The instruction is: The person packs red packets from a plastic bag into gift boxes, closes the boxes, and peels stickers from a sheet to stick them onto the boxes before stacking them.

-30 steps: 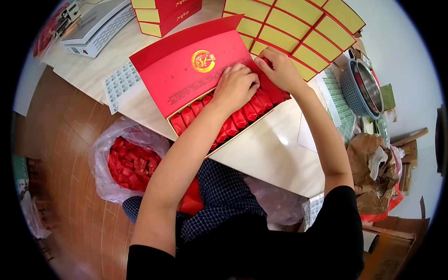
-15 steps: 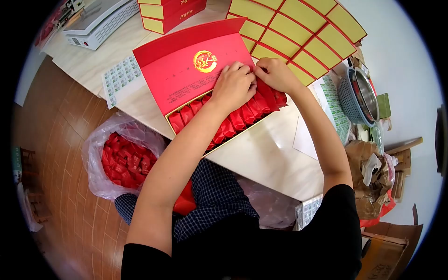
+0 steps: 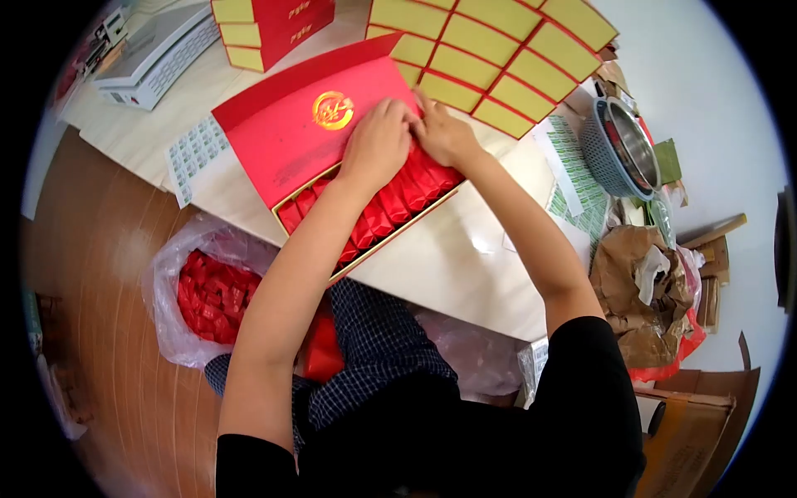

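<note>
Over the box (image 3: 311, 148), we couldn't tell if our left hand (image 3: 380, 139) and right hand (image 3: 444, 134) gripped; nudging packets (image 3: 392, 199) gently seemed best.

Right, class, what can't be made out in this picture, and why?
All head view:
- Right hand: whether its fingers pinch anything; blur and the close left hand obscure it.
- Red packets in the open box: some hidden under the left forearm.
- Lid print: too small and blurred to read.
- Plastic bag: depths hidden by red pieces on top.
- Yellow-fronted stack: far part cut by the top edge.
</note>
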### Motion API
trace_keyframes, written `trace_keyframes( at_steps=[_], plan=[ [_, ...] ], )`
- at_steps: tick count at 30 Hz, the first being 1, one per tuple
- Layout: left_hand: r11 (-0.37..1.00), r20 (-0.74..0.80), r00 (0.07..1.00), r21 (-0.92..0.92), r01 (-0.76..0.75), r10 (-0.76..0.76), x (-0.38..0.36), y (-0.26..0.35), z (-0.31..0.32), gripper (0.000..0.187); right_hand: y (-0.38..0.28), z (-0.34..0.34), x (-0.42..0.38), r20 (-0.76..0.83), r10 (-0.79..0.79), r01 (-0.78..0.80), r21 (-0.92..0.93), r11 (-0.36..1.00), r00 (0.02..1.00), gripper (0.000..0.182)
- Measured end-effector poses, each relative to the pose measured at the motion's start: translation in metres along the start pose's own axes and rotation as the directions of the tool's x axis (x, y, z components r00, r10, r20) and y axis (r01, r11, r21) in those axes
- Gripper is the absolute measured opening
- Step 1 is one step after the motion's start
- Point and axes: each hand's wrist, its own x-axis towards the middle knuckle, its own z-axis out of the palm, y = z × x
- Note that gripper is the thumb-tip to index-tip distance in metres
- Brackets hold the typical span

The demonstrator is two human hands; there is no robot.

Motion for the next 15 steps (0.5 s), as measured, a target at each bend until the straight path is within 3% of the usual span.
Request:
trace_keyframes(
  at_steps=[2, 3, 5, 6, 7, 8, 11, 15],
  plan=[
    [1.0, -0.02, 1.0, 0.004, -0.009, 0.009, -0.004, -0.002, -0.001, 0.01, -0.011, -0.012, 0.0, 0.14, 0.094, -0.076, -0.131, 0.988, 0.986, 0.06],
    [1.0, 0.106, 0.994, 0.024, 0.015, -0.017, -0.006, 0.003, -0.01, 0.021, -0.008, -0.012, 0.001, 0.161, 0.067, -0.055, -0.073, 0.996, 0.985, 0.064],
    [0.998, 0.17, 0.985, 0.069, -0.009, -0.003, -0.019, 0.01, -0.015, 0.031, 0.008, -0.007, 0.005, 0.169, 0.051, -0.052, 0.001, 0.999, 0.984, 0.069],
    [0.992, 0.226, 0.974, 0.123, -0.02, -0.008, -0.026, 0.012, -0.02, 0.041, 0.02, -0.003, 0.006, 0.233, 0.014, -0.114, 0.425, 0.898, 0.972, 0.066],
    [0.975, 0.388, 0.919, 0.223, -0.019, -0.071, -0.03, 0.02, -0.032, 0.054, 0.016, -0.015, 0.003, 0.274, -0.058, -0.179, 0.76, 0.624, 0.96, 0.062],
    [0.972, 0.431, 0.899, 0.233, -0.028, -0.077, -0.036, 0.017, -0.035, 0.057, 0.021, -0.033, -0.007, 0.44, 0.074, -0.409, 0.743, 0.529, 0.895, 0.06],
    [0.945, 0.457, 0.889, 0.3, -0.133, -0.02, -0.046, 0.016, -0.035, 0.06, 0.027, -0.033, -0.031, 0.436, 0.0, -0.375, 0.774, 0.509, 0.9, 0.054],
    [0.905, 0.466, 0.884, 0.363, -0.223, 0.031, -0.038, 0.023, -0.017, 0.063, 0.006, -0.022, -0.053, 0.352, 0.144, -0.372, 0.763, 0.529, 0.925, 0.046]
  ],
)
